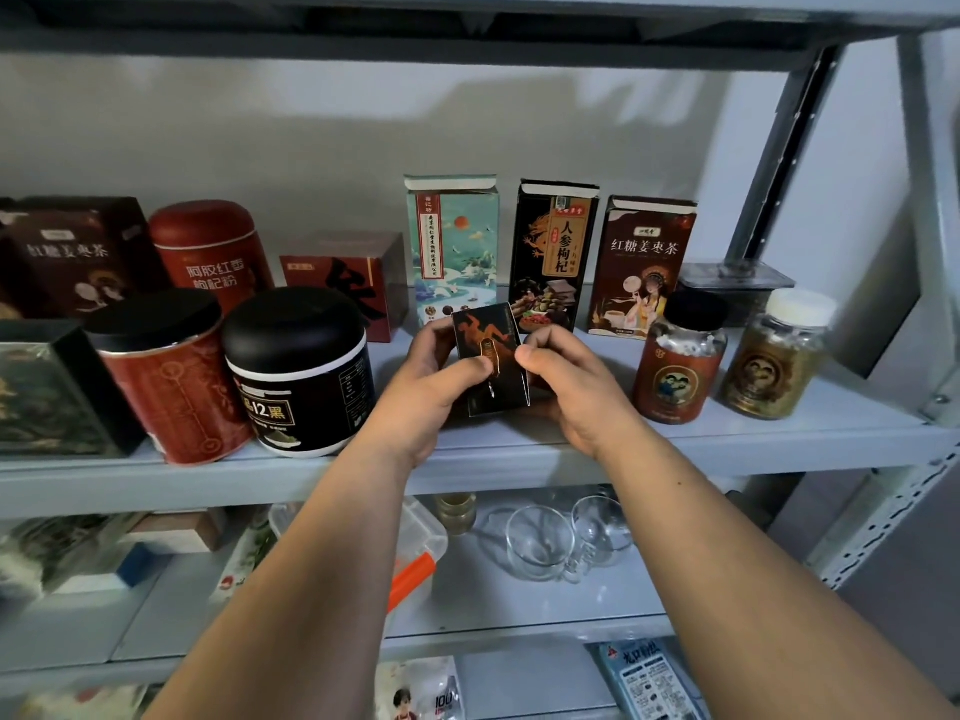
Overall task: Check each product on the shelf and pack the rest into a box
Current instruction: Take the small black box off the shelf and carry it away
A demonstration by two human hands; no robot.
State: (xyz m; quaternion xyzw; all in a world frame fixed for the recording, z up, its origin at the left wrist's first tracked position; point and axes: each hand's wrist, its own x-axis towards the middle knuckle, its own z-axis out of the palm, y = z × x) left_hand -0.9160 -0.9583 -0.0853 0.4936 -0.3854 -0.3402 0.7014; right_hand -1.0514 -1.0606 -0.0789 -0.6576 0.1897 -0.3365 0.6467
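A small black box with an orange figure (488,335) stands tilted just above the grey shelf board (779,433), held between both hands. My left hand (431,392) grips its left side, thumb across the front. My right hand (566,381) grips its right side with curled fingers. Behind it stand three tall cartons: a teal one (454,241), a black one with a dragon (553,252) and a dark red one (641,262).
Left of the hands are a black-lidded black tub (298,371), a red canister (171,381), a red tin (210,252) and a red cube box (345,283). Two jars (680,361) (779,356) stand at right. Glass cups (540,543) sit on the shelf below.
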